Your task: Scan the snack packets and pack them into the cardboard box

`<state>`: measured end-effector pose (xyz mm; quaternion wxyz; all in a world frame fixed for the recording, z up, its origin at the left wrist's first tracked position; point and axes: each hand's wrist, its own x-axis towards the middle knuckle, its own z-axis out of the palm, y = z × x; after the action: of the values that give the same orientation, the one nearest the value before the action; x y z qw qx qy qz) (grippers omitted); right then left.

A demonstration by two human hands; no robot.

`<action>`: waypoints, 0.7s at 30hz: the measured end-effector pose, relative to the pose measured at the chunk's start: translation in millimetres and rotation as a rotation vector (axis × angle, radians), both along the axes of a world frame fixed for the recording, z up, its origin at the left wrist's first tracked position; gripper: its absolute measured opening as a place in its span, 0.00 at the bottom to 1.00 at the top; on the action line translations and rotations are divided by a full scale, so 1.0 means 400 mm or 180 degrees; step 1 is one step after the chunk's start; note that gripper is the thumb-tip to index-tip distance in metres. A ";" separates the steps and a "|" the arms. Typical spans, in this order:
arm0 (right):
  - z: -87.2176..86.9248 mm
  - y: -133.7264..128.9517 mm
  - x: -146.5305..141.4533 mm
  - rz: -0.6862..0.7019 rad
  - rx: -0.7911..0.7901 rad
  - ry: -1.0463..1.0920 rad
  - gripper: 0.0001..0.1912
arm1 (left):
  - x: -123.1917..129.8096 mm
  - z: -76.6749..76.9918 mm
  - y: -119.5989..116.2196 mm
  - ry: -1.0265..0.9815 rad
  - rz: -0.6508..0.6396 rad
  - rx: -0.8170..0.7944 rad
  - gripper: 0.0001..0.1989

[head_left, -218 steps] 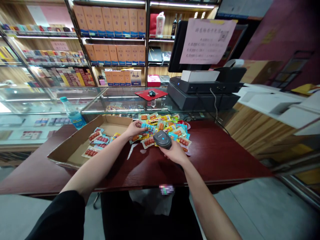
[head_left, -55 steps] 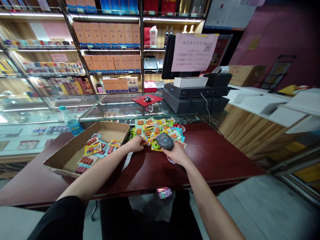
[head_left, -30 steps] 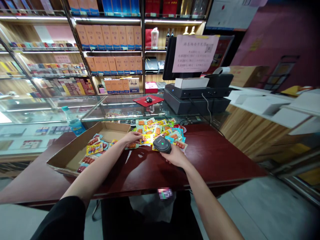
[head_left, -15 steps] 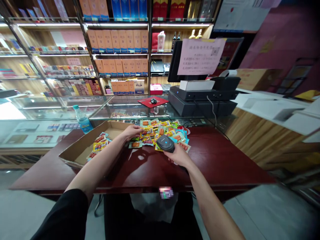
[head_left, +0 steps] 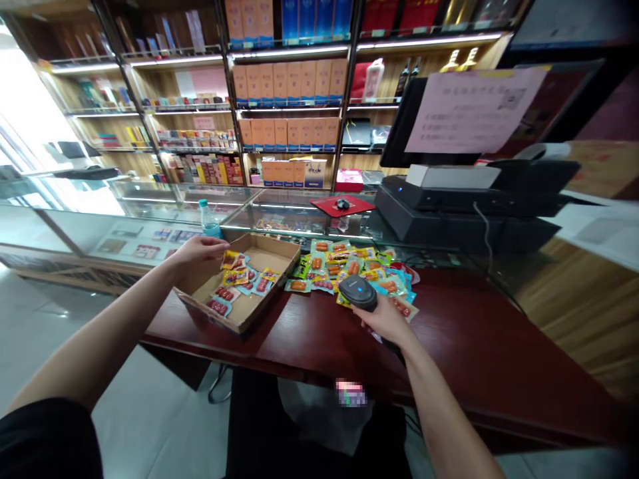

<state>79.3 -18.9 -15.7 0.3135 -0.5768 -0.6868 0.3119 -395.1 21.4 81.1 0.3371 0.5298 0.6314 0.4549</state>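
My left hand (head_left: 202,249) is above the left side of a shallow cardboard box (head_left: 239,322), fingers pinched on a small yellow sausage snack packet (head_left: 232,259). The packet hangs from the fingertips, over other sausage snack packets (head_left: 239,283) lying in the box. My right hand (head_left: 385,318) is wrapped round the grip of a black barcode scanner (head_left: 358,293), whose head shows a blue light. Beneath and beyond the scanner, a heap of yellow, green and blue snack packets (head_left: 329,263) spreads over the dark red table (head_left: 294,339).
A bottle of blue liquid (head_left: 207,219) stands behind the box. Beyond the table runs a glass counter (head_left: 279,206) with a mouse (head_left: 343,204) on a red pad. A monitor bearing a paper notice (head_left: 474,110) and a black till (head_left: 449,216) stand at the right. Stocked shelves line the back.
My left hand has moved from the packet heap leftward to above the box, carrying a yellow packet. My right hand still grips the scanner by the heap. The view has turned left.
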 end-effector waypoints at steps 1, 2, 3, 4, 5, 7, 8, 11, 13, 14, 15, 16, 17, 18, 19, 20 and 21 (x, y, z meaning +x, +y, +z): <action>-0.004 0.002 0.000 0.0013 -0.0032 0.0004 0.16 | -0.004 -0.005 -0.009 0.0006 0.0014 -0.0080 0.18; -0.007 0.003 0.000 0.0011 -0.0044 0.0012 0.16 | 0.002 -0.011 -0.013 0.0002 -0.0023 -0.0188 0.19; -0.007 0.003 0.000 0.0008 -0.0040 0.0029 0.16 | 0.017 -0.018 -0.011 0.0006 -0.0094 -0.0282 0.19; -0.005 0.001 -0.001 0.0013 -0.0025 0.0044 0.16 | 0.040 -0.025 -0.003 0.0018 -0.0153 -0.0273 0.20; -0.001 -0.001 -0.001 0.0019 -0.0006 0.0049 0.15 | 0.070 -0.032 0.008 0.0063 -0.0239 -0.0242 0.21; 0.010 -0.006 -0.002 0.0024 0.0022 0.0043 0.13 | 0.147 -0.048 0.040 0.0319 -0.0487 -0.0169 0.22; 0.015 -0.008 -0.002 0.0001 0.0026 0.0037 0.13 | 0.191 -0.056 0.057 0.0504 -0.0664 -0.0137 0.21; 0.022 -0.011 -0.004 -0.0140 0.0029 0.0009 0.12 | 0.333 -0.083 0.101 0.1161 -0.1160 0.0151 0.18; 0.021 -0.011 -0.005 -0.0223 0.0024 0.0002 0.11 | 0.424 -0.106 0.119 0.1779 -0.1458 0.0521 0.16; 0.019 -0.011 -0.006 -0.0243 0.0032 0.0006 0.11 | 0.465 -0.118 0.126 0.2165 -0.1680 0.0598 0.14; 0.018 -0.011 -0.008 -0.0234 0.0050 0.0017 0.11 | 0.502 -0.130 0.130 0.2611 -0.1884 0.0623 0.14; 0.017 -0.012 -0.009 -0.0210 0.0073 0.0030 0.11 | 0.534 -0.142 0.134 0.3035 -0.2013 0.0573 0.16; 0.017 -0.013 -0.011 -0.0183 0.0097 0.0038 0.12 | 0.562 -0.153 0.136 0.3434 -0.2125 0.0443 0.18; 0.017 -0.015 -0.013 -0.0169 0.0119 0.0039 0.12 | 0.583 -0.163 0.138 0.3784 -0.2192 0.0259 0.21; 0.019 -0.016 -0.015 -0.0167 0.0128 0.0029 0.13 | 0.599 -0.172 0.140 0.4052 -0.2224 0.0050 0.23; 0.021 -0.018 -0.017 -0.0176 0.0130 0.0009 0.13 | 0.610 -0.179 0.141 0.4236 -0.2237 -0.0144 0.26; 0.023 -0.019 -0.019 -0.0188 0.0132 -0.0016 0.13 | 0.616 -0.185 0.142 0.4347 -0.2236 -0.0292 0.27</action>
<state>71.6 -26.5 -6.5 0.3328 -0.5910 -0.6766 0.2867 -148.8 78.3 7.1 0.0188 0.8481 0.5124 -0.1336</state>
